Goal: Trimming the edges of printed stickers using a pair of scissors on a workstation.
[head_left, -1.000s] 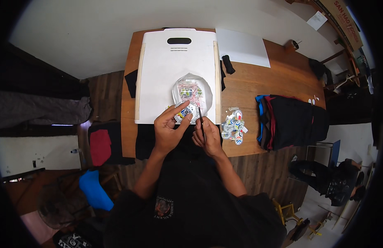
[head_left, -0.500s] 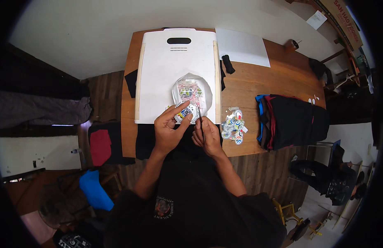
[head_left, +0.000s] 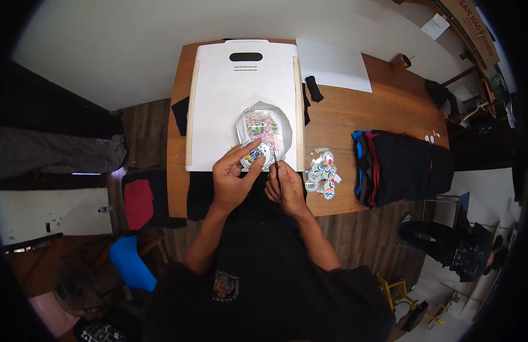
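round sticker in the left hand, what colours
White sticker with black, blue and yellow print, seen in the head view.

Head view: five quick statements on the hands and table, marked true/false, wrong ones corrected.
1. The left hand holds a round printed emblem. True.
2. The right hand is empty. False: it grips a slim black tool.
3. A pile of printed emblems lies on the wooden table. True.
4. The folded garments lie left of that pile. False: they lie to its right.
5. The white board has an elongated slot near its far end. True.
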The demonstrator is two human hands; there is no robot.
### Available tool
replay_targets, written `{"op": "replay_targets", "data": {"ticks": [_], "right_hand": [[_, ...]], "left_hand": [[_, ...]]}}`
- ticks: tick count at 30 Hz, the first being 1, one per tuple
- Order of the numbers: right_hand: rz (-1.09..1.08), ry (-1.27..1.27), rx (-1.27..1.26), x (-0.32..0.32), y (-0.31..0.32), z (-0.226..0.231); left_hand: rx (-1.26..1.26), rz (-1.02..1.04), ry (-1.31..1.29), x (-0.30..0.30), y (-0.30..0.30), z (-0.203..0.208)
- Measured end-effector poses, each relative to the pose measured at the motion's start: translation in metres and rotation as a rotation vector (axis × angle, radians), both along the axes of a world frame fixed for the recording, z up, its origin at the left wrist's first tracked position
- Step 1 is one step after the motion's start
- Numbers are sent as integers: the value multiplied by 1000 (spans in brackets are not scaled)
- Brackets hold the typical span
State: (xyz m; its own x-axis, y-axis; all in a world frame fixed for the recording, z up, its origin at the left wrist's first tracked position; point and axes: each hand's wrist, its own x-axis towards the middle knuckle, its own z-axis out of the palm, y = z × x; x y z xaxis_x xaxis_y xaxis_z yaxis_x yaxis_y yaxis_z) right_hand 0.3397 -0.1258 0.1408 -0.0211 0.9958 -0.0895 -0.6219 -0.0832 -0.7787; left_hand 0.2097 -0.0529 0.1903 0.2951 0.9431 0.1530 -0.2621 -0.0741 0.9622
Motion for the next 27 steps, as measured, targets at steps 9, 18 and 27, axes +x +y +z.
{"op": "replay_targets", "data": {"ticks": [9, 18, 27], "right_hand": [[5, 5, -4, 0, 0, 1], [-4, 20, -11, 0, 0, 0], [11, 14, -10, -1, 0, -2]], "left_hand": [[5, -3, -4, -1, 0, 0], [4, -13, 8, -3, 1, -4], [-5, -2, -4, -3, 0, -3]]}}
